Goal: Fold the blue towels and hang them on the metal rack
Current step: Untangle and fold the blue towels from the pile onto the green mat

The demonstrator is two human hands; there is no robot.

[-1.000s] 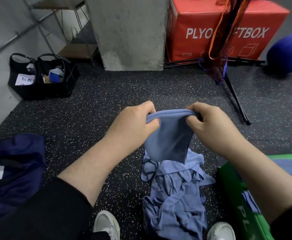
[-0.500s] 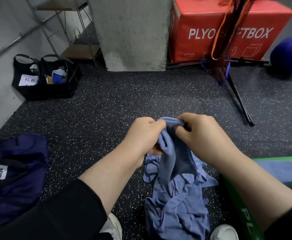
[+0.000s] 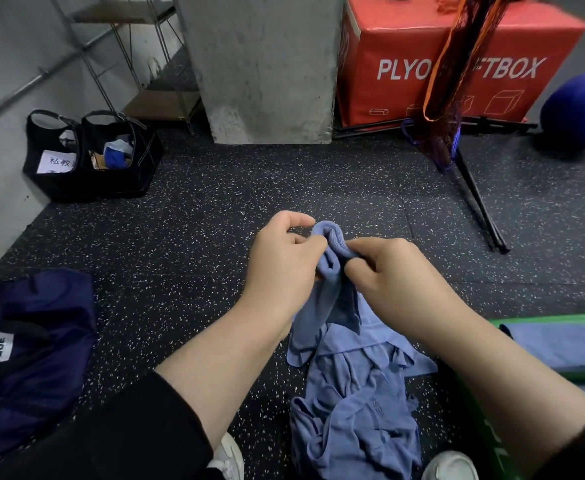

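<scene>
A blue towel (image 3: 329, 268) hangs bunched between my two hands above the speckled floor. My left hand (image 3: 280, 265) pinches its top fold from the left. My right hand (image 3: 388, 271) grips the same fold from the right, and the two hands almost touch. Below them a heap of crumpled blue towels (image 3: 357, 417) lies on the floor between my white shoes. A metal rack (image 3: 135, 57) with wooden shelves stands against the far left wall.
Two black bags (image 3: 93, 157) sit by the left wall, a dark blue bag (image 3: 31, 344) lies at near left. A concrete pillar (image 3: 263, 64), a red plyo box (image 3: 457, 64), a black stand (image 3: 474, 195) with netting and a blue ball (image 3: 578, 109) stand behind. A green box (image 3: 561, 358) is at right.
My hands came together and sank lower: the towel's top edge, stretched flat between them a second ago, is now gathered into a narrow bunched fold.
</scene>
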